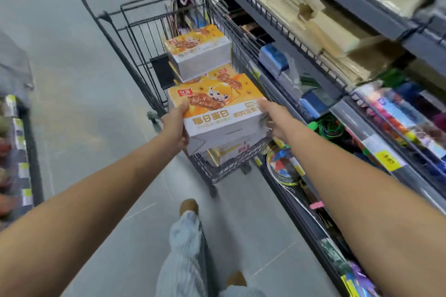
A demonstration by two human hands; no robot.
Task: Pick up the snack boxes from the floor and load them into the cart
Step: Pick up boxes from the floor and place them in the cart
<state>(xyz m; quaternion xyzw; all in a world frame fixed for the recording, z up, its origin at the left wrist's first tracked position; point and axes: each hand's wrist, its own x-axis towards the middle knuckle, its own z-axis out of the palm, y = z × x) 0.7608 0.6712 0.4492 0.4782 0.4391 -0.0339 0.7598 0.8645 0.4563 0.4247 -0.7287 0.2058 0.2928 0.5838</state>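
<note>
Nearest to us, our shoe (189,207) stood on the grey floor (84,103). Ahead, our left hand (175,125) gripped the left side of a snack box (217,108), thumb on top and fingers curled beneath. Our right hand (274,118) clasped its right side. We held the box above the near end of the black wire cart (135,55). Farther in, a second box (200,53) sat stacked high inside the cart, close beside the shelves (313,38) on our right.
</note>
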